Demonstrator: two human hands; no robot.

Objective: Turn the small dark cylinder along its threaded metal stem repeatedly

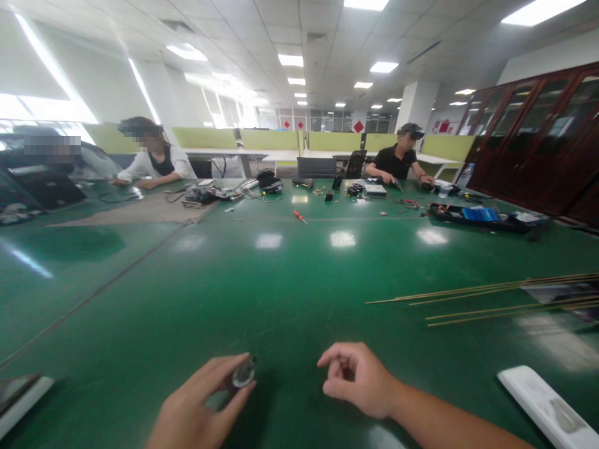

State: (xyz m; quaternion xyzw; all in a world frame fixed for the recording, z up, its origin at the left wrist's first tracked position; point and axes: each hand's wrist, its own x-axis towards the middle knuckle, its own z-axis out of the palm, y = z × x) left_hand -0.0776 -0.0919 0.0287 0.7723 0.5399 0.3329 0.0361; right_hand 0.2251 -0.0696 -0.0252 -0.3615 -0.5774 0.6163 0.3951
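Note:
My left hand [199, 402] grips a small round part [244, 373] between thumb and fingertips, just above the green table [262, 280]. The part looks dark with a silvery rim; its exact kind I cannot make out. To its right, my right hand [358, 380] hovers over the table with the fingers loosely curled. A gap shows between its index finger and thumb, and nothing is visible in it. The two hands are apart, and the right one does not touch the part.
Thin brass-coloured rods [468, 290] reach in from the right. A white case [545, 399] lies front right. Farther off are an orange screwdriver [300, 216], a black tray [491, 221] and loose electronics [206, 194]. Several people [397, 162] sit along the far side.

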